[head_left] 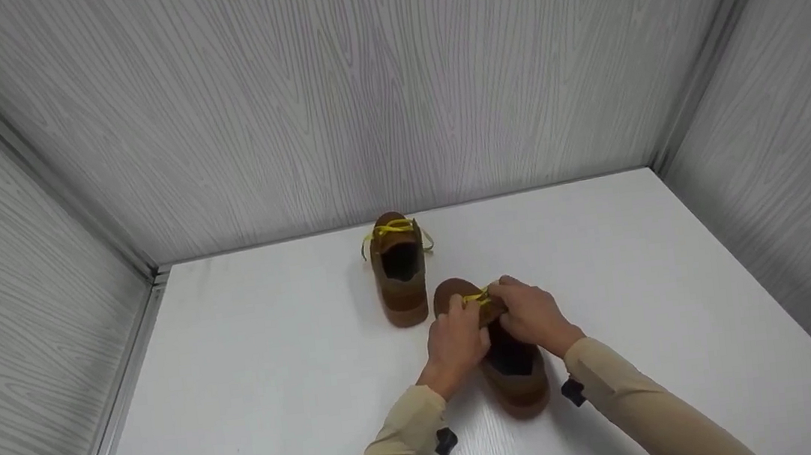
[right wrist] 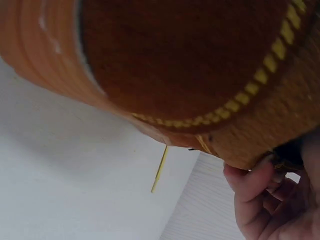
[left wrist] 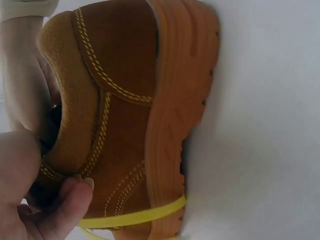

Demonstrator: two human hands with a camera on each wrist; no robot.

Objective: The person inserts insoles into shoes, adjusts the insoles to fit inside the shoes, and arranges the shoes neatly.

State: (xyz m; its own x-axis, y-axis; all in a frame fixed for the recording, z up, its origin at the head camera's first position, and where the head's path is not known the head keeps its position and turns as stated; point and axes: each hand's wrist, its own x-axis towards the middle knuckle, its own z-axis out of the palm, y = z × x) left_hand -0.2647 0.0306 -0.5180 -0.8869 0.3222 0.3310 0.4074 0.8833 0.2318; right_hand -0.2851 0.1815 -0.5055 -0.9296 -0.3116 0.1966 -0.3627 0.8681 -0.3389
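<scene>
A brown leather shoe [head_left: 517, 396] with a yellow shoelace [head_left: 475, 298] lies tilted to the left on the white surface, its toe pointing away. My left hand [head_left: 456, 339] grips the left edge of its lacing, a fingertip against the outer side. Beside that fingertip, the yellow lace [left wrist: 135, 218] crosses the shoe's side and sole in the left wrist view. On the opposite edge my right hand [head_left: 531, 312] grips the shoe near the opening, fingers curled. A loose lace end [right wrist: 159, 170] shows past the shoe in the right wrist view. The fingers partly hide the lacing.
A matching brown shoe [head_left: 405, 307] with a tied yellow lace stands farther back to the left. Both shoes are on a white tabletop [head_left: 276, 361]. Grey wood-grain panels [head_left: 332, 99] rise at the back and on both sides.
</scene>
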